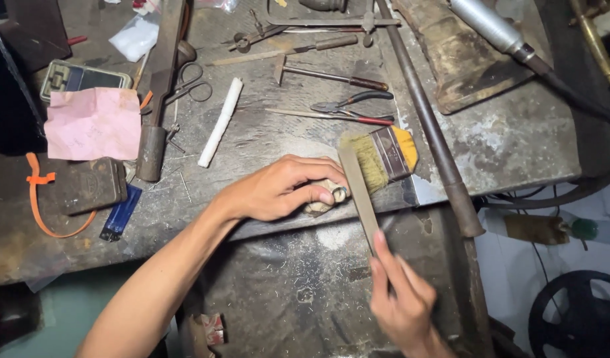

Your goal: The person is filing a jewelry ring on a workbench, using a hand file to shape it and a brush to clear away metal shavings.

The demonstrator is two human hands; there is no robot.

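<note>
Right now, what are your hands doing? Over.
Left hand pinning a small pale piece at the bench edge. Right hand gripping a flat file across it. Paintbrush close behind.

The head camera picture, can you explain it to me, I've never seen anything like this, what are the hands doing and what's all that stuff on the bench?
This single view comes from a camera worn on a person's head, looking down at their own two bare hands over a worn workbench. The left hand presses a small pale piece against the bench edge. The right hand, blurred, holds one end of a flat metal file whose other end lies across that piece. Just behind sits a paintbrush with a yellow handle. Further back lie pliers, a small hammer, scissors, a white stick and a pink sheet of paper.
</note>
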